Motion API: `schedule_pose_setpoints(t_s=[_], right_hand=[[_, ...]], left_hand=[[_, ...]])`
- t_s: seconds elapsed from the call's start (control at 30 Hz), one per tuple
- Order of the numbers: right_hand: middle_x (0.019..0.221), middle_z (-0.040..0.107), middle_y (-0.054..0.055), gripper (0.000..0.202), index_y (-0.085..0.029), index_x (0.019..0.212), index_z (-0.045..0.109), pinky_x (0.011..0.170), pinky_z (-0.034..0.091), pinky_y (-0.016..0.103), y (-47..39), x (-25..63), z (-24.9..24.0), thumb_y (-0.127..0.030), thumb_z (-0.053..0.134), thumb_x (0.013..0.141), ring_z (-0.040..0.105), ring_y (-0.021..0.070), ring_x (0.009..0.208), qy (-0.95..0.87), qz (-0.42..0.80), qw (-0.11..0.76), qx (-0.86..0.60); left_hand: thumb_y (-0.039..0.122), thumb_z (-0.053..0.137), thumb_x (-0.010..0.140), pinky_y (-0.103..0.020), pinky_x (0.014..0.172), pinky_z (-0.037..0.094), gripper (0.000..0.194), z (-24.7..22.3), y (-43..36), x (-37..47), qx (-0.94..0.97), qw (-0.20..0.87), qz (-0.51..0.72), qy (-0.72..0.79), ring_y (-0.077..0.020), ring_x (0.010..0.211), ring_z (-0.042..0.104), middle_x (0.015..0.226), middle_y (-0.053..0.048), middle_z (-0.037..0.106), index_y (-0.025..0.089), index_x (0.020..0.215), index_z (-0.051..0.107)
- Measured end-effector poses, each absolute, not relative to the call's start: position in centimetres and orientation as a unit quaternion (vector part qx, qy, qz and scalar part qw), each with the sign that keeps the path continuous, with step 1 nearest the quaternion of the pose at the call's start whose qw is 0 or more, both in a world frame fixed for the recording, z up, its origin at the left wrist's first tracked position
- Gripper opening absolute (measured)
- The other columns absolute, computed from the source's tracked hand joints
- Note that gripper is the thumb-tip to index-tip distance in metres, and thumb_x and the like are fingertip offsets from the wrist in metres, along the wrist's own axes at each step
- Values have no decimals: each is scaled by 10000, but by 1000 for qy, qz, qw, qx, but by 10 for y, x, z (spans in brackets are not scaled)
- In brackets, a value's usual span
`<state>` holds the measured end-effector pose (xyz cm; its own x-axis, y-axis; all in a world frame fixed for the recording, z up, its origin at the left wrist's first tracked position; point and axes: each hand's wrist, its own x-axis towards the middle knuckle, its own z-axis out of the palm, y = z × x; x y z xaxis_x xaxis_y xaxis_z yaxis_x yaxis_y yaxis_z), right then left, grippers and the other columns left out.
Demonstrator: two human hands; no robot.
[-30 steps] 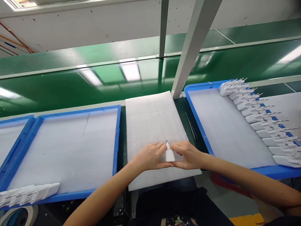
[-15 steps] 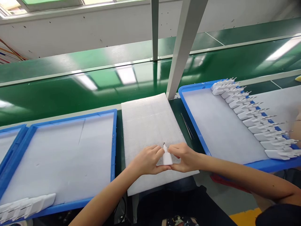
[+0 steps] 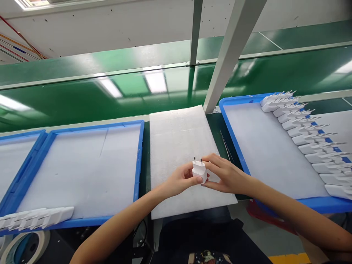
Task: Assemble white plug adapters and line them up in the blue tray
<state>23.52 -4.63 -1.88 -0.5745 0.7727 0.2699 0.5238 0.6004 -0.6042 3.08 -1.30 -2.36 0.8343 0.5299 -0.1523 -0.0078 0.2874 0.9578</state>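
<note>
A white two-pin plug charger (image 3: 199, 170) is held over the white foam sheet (image 3: 178, 135), its metal pins pointing up and away from me. My left hand (image 3: 183, 180) grips it from the left, with the thumb across its near lower part and the fingers behind. At its right side my right hand (image 3: 222, 173) is curled, fingertips at the upper edge and thumb by the lower corner. Some of the fingertips are hidden behind the charger.
A blue tray (image 3: 235, 137) at right bears a row of several white chargers (image 3: 308, 139). Another blue tray (image 3: 140, 157) at left has several chargers (image 3: 41, 217) at its near edge. Tweezers (image 3: 226, 146) lie beside the foam. A slanted metal post (image 3: 233, 47) rises behind. Tape roll (image 3: 41, 242) lower left.
The charger has been turned, so both pins and a broader face now show. My right hand's fingers have loosened and extended somewhat. The whole view has shifted slightly left.
</note>
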Motion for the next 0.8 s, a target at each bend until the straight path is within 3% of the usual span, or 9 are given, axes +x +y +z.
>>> schedule_pose_setpoints(t_s=[0.13,0.3,0.43,0.8], right_hand=[[1225,450,119,465,-230,1230,471,813,495,354,-42,243,-13,-378,638,822,505,221,1026,-826,326,269,-372],[942,558,47,226,-225,1107,543,684,497,266,-45,241,-17,-275,567,887,559,141,804,-801,314,329,-388],[832,587,18,162,-208,1073,533,622,468,238,-50,237,-21,-213,517,912,551,118,704,-803,312,319,-396],[894,623,19,152,-204,1082,520,662,468,234,-48,247,-17,-215,469,939,590,119,749,-797,368,264,-400]], left_hand=[[318,657,799,-317,775,460,289,-25,-12,27,704,606,196,315,-162,848,563,935,-17,601,203,1045,557],[332,634,821,-297,720,468,306,-24,-10,24,792,490,186,313,-155,838,548,992,-20,562,225,1088,530],[346,623,827,-320,752,491,328,-26,-9,23,815,456,187,304,-172,884,550,1006,-35,536,236,1118,521],[320,656,805,-308,752,486,346,-25,-8,22,813,469,169,300,-164,871,540,999,-30,512,247,1120,533]])
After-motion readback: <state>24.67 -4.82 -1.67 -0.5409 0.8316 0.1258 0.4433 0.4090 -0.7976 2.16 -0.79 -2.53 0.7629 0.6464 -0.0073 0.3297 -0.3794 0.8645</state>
